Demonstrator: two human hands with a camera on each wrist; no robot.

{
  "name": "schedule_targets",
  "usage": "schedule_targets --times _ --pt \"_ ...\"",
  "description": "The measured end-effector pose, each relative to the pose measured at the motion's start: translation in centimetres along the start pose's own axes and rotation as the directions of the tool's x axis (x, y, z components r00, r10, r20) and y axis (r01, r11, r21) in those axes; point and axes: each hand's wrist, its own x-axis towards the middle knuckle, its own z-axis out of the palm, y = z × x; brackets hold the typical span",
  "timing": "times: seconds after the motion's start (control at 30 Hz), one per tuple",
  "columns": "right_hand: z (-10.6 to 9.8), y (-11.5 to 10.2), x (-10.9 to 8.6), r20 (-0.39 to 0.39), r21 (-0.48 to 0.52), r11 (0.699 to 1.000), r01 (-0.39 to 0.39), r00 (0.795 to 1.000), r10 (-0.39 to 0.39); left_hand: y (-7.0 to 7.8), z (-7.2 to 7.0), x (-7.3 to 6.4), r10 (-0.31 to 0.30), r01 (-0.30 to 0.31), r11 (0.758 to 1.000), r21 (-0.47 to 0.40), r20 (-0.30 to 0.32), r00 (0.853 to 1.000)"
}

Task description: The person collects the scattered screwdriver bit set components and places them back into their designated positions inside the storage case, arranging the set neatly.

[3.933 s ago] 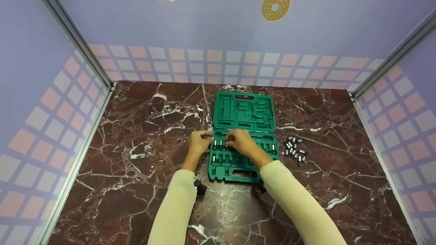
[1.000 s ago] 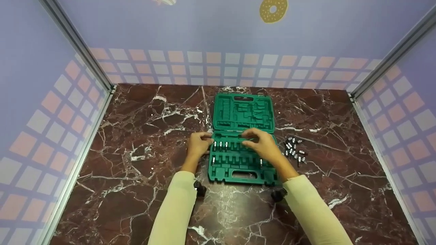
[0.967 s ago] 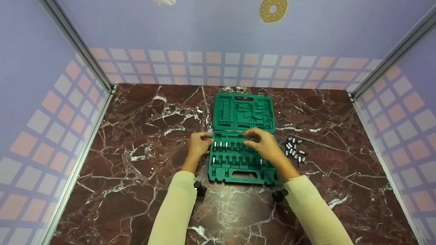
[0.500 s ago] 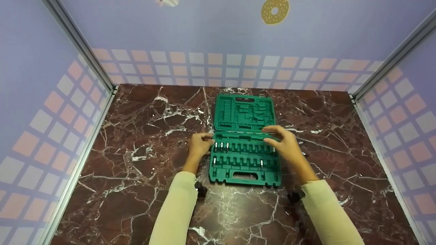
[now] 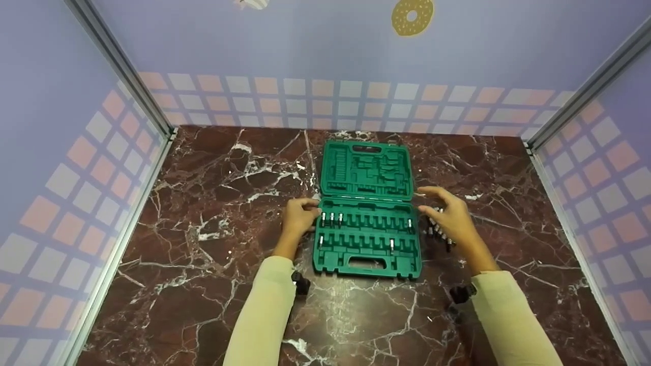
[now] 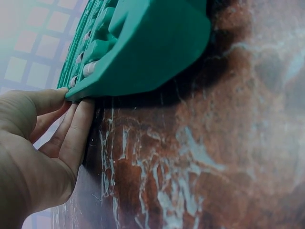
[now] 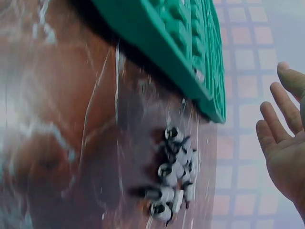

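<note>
A green plastic tool case (image 5: 330, 260) lies open on the tabletop, its lid (image 5: 366, 175) folded back. Three silver-and-dark bit sockets (image 5: 331, 218) stand at the left of its upper row. One bit socket (image 5: 410, 224) sits at that row's right end. The lower row holds one bit socket (image 5: 321, 241) at the left and another bit socket (image 5: 391, 246) towards the right. My left hand (image 5: 298, 218) pinches the case's left edge, thumb above and fingers beneath. My right hand (image 5: 452, 216), fingers spread and holding nothing, hovers over a pile of loose bit sockets (image 7: 171, 171).
The case rests on a dark red marbled tabletop (image 5: 229, 284). Lilac panels with printed squares (image 5: 351, 91) enclose the back and sides, joined by metal corner posts (image 5: 122, 66). A small black wrist camera (image 5: 463, 293) sits below my right hand.
A bit socket now shows third in the upper row, where my right hand was working. My right hand has moved right, from over the case to over the pile. My left hand stays put.
</note>
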Motion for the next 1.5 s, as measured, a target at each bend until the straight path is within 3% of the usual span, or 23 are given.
schedule_targets --times 0.47,0.8,1.1,1.37,1.5 --pt "-3.3 4.4 -1.3 -0.016 -0.096 0.987 -0.131 0.991 0.130 -0.1 0.1 0.2 -0.011 0.011 1.000 -0.001 -0.006 1.000" --pt "-4.5 6.8 -2.2 0.028 -0.117 0.968 -0.222 0.974 0.227 0.0 0.0 0.1 -0.004 0.004 1.000 -0.003 -0.014 1.000" --pt "-4.8 8.6 -2.7 0.083 -0.103 0.946 -0.306 0.945 0.315 0.0 0.1 -0.1 -0.015 0.015 1.000 0.000 0.005 1.000" --pt "-4.3 9.1 -1.8 0.075 -0.241 0.945 -0.223 0.966 0.247 -0.1 0.1 0.0 -0.015 0.015 1.000 0.004 0.003 1.000" --pt "-3.7 9.1 -1.4 0.050 -0.264 0.947 -0.183 0.978 0.203 0.0 0.1 0.0 -0.005 0.006 1.000 0.005 -0.007 1.000"
